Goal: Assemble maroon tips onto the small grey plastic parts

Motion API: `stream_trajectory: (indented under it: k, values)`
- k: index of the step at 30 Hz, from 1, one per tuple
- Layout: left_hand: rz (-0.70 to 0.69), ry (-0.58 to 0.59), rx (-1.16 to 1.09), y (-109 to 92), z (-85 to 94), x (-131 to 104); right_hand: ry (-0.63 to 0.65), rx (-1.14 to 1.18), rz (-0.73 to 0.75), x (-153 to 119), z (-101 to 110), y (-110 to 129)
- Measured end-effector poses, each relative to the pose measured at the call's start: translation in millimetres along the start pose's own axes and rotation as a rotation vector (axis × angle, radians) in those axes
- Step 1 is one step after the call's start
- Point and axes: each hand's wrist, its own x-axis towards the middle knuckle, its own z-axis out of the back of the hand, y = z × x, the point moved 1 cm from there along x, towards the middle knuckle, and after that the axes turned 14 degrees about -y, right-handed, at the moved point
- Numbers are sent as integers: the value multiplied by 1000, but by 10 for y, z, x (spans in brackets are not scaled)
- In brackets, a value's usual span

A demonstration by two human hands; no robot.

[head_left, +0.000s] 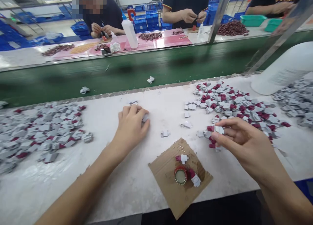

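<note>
My left hand is low over the white tabletop, fingers curled, with a small grey plastic part between thumb and fingers. Another grey piece lies just beyond its fingertips. On the right, my right hand pinches a small grey-and-maroon plastic part by thumb and forefinger, at the near edge of a pile of similar parts. Between the hands is a cardboard square. On it rest a bottle cap and two grey-and-maroon parts, one above the cap and one right of it.
A heap of grey-and-maroon parts covers the left. A large white bottle lies tilted at the right beside grey parts. Beyond runs a green belt with several loose parts. Co-workers sit across it, with a squeeze bottle before them.
</note>
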Motion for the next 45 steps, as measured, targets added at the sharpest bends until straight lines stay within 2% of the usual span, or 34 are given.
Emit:
stream_trajectory:
  k: [4, 8, 11, 16, 19, 21, 23, 26, 29, 33, 36, 40, 43, 45]
  values:
    - [0, -18, -12, 12, 51, -120, 65, -177, 157, -279, 25, -83]
    - [-11, -38, -16, -14, 93, -191, 166, -192, 207, -437, 81, -190]
    - [-45, -31, -102, -51, 99, -213, 169, -225, 257, -486, 138, -228]
    - [-152, 75, -154, -102, -1, -273, 157, -301, 265, -608, 185, -218]
    - [-157, 14, -152, -148, -1, -312, 97, -311, 234, -680, 194, -170]
    - [-122, -10, -219, -208, 70, -326, 75, -260, 212, -721, 189, -106]
    - [-38, 37, -345, -287, 164, -330, 100, -163, 213, -767, 160, -16]
    - [169, 218, -590, -404, 234, -332, 200, -29, 277, -849, 56, 119]
    - [362, 406, -837, -486, 181, -343, 237, 33, 354, -898, -79, 188]
    - [502, 548, -1004, -551, 108, -366, 264, 32, 396, -889, -203, 201]
    - [489, 543, -1026, -582, 130, -365, 279, 0, 415, -878, -234, 222]
    - [419, 448, -981, -595, 166, -330, 283, 6, 387, -879, -242, 276]
    - [373, 374, -980, -621, 178, -282, 285, 50, 316, -835, -203, 300]
    - [395, 376, -1035, -673, 187, -249, 228, 83, 229, -760, -155, 276]
